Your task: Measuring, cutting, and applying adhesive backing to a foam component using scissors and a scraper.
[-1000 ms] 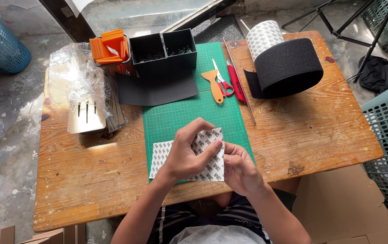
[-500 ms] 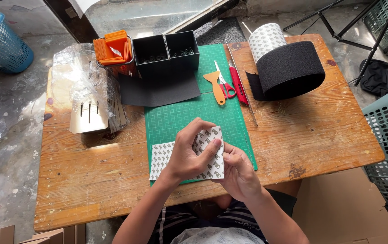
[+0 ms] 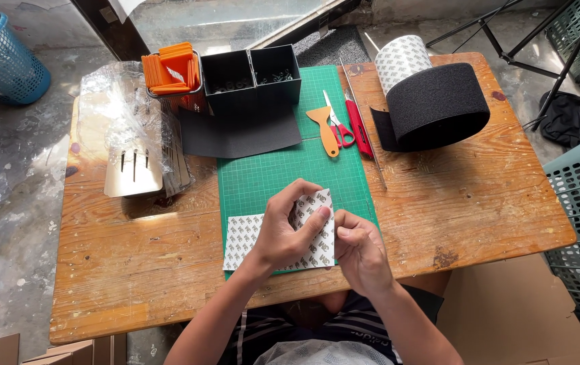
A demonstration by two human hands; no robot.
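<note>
Both my hands are over the near edge of a green cutting mat point(image 3: 290, 169). My left hand point(image 3: 286, 230) pinches the upper corner of a white printed backing sheet point(image 3: 320, 240), lifting it off the mat. My right hand point(image 3: 361, 250) grips the same sheet's right side, thumb and fingers closed at its edge. A second piece of the same white printed sheet point(image 3: 244, 236) lies flat on the mat to the left, partly under my left hand.
A big roll of black felt with white backing point(image 3: 432, 101) sits at the back right. Red scissors point(image 3: 340, 125), an orange scraper point(image 3: 325, 128), a red knife point(image 3: 359, 125) and a metal ruler point(image 3: 364, 128) lie beside it. Black boxes point(image 3: 249, 78), orange pieces point(image 3: 171, 67), plastic wrap point(image 3: 121, 115).
The hands have barely shifted; the sheet's corner stays pinched and lifted. My right hand has closed in slightly on the sheet's edge.
</note>
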